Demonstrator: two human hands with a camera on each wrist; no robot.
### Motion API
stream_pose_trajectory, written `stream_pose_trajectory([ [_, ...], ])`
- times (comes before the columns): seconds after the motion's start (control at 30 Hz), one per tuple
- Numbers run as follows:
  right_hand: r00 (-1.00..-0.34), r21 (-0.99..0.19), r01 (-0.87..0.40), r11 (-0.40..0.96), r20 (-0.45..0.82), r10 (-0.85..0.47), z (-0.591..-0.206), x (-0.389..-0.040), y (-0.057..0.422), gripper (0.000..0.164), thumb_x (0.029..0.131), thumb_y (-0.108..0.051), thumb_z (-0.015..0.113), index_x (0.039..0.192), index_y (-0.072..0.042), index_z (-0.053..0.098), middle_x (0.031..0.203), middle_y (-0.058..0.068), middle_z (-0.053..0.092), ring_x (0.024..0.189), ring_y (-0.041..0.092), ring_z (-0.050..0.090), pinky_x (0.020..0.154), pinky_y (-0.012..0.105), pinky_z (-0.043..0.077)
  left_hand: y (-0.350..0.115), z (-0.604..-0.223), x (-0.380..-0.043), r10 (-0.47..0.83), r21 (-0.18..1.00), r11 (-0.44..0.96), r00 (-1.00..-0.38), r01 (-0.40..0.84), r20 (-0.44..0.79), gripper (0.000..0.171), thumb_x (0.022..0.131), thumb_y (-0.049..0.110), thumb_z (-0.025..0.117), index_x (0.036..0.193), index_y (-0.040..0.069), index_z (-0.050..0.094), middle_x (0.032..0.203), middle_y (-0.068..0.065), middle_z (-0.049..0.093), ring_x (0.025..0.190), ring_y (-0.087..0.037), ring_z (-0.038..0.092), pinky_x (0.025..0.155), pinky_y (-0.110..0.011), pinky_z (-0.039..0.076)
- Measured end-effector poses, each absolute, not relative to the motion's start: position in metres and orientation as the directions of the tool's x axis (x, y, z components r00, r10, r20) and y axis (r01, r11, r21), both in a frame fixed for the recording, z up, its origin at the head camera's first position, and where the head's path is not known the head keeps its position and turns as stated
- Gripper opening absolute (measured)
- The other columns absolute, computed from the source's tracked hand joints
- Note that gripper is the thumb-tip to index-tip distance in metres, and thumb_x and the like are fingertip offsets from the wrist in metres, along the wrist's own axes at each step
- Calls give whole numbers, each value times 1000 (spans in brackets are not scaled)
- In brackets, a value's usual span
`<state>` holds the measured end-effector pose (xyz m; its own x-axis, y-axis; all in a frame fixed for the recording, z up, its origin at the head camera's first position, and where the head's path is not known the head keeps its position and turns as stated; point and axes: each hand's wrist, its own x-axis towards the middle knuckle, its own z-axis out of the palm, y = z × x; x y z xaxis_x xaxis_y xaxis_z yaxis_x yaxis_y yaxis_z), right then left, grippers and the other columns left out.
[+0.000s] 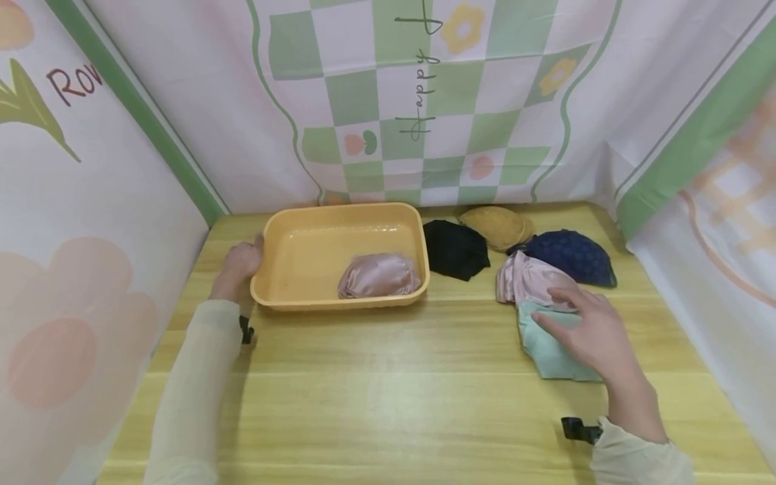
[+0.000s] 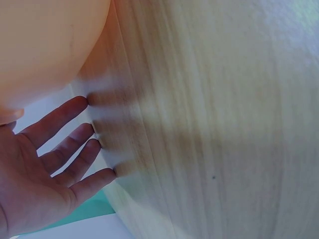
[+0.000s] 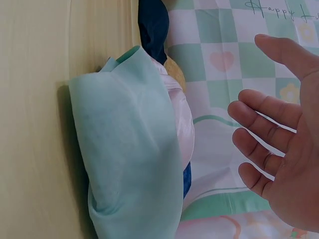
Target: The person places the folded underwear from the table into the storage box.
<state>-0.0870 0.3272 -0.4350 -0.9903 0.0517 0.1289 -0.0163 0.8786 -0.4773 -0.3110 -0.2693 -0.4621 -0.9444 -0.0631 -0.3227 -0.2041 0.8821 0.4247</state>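
My left hand (image 1: 240,263) is at the left end of a yellow plastic basin (image 1: 297,259). In the left wrist view its fingers (image 2: 55,122) are extended, tips at the tabletop, with the thumb by the basin wall. A rounded bundle of shiny pink fabric (image 1: 378,275) lies inside the basin, at the front right. My right hand (image 1: 597,333) hovers, holding nothing, over a folded mint-green cloth (image 1: 554,347) and a pale pink satiny fabric piece (image 1: 536,277). In the right wrist view, a gap separates its loosely bent fingers (image 3: 261,124) from the mint cloth.
Right of the basin lies a black folded fabric piece (image 1: 455,249). Behind the pink piece are a mustard domed fabric piece (image 1: 494,225) and a dotted navy one (image 1: 570,256). All rest on a wooden table (image 1: 388,397) with patterned curtains (image 1: 412,101) around it.
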Motion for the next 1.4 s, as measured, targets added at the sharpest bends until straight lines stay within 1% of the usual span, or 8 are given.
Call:
stream_pose_trajectory([
  [0.27,-990,-477,-6,879,127,62,-440,-83,333,64,91,-50,68,134,-4,58,129,24,63,111,43,52,89,59,39,-270,-462,-308,-67,423,880,-937,-217,-342,97,99,60,-7,143,-13,39,146,-39,40,136,-54,39,117,-61,30],
  [0.53,-991,-478,5,878,118,70,-444,-77,341,65,92,-48,68,136,-2,56,129,27,63,122,50,46,99,65,34,-270,-462,-307,-60,434,874,-935,-218,-349,98,99,61,-6,144,-13,39,146,-38,41,136,-53,40,117,-61,31],
  [0.7,-992,-484,29,874,94,84,-447,-74,346,64,92,-50,67,133,-2,58,133,28,60,123,51,45,98,66,34,-270,-461,-307,-61,435,872,-932,-224,-356,96,100,60,-5,144,-13,39,147,-38,40,136,-52,40,117,-61,32],
  [0.87,-992,-482,61,874,64,105,-451,-70,350,67,93,-51,66,133,1,57,133,30,58,120,51,46,96,66,35,-269,-461,-308,-67,434,871,-931,-230,-358,97,99,61,-5,144,-13,39,147,-38,40,136,-52,40,117,-61,31],
  [1.0,-992,-462,78,884,51,114,-452,-67,353,69,92,-53,65,135,1,56,131,30,58,117,50,48,93,65,36,-269,-462,-309,-66,436,873,-938,-219,-339,97,99,61,-5,143,-13,40,146,-39,41,136,-53,40,117,-61,31],
  [1.13,-993,-435,92,896,30,116,-453,-66,358,75,91,-57,64,137,1,54,131,30,58,114,49,49,92,64,37,-270,-463,-310,-63,435,876,-945,-207,-321,98,99,61,-6,143,-13,41,145,-39,42,135,-54,40,117,-61,31],
  [1.23,-994,-415,95,905,17,112,-455,-65,362,78,90,-59,65,137,3,54,133,34,55,114,52,47,94,67,35,-270,-463,-310,-59,432,881,-949,-195,-308,98,99,61,-6,142,-13,42,144,-39,43,134,-54,41,116,-61,32],
  [1.4,-996,-395,89,914,-6,94,-459,-62,369,83,87,-60,67,140,2,51,138,38,49,119,59,42,99,71,29,-268,-461,-308,-54,435,881,-953,-186,-299,96,100,59,-5,141,-13,43,144,-39,43,134,-54,42,117,-60,32],
])
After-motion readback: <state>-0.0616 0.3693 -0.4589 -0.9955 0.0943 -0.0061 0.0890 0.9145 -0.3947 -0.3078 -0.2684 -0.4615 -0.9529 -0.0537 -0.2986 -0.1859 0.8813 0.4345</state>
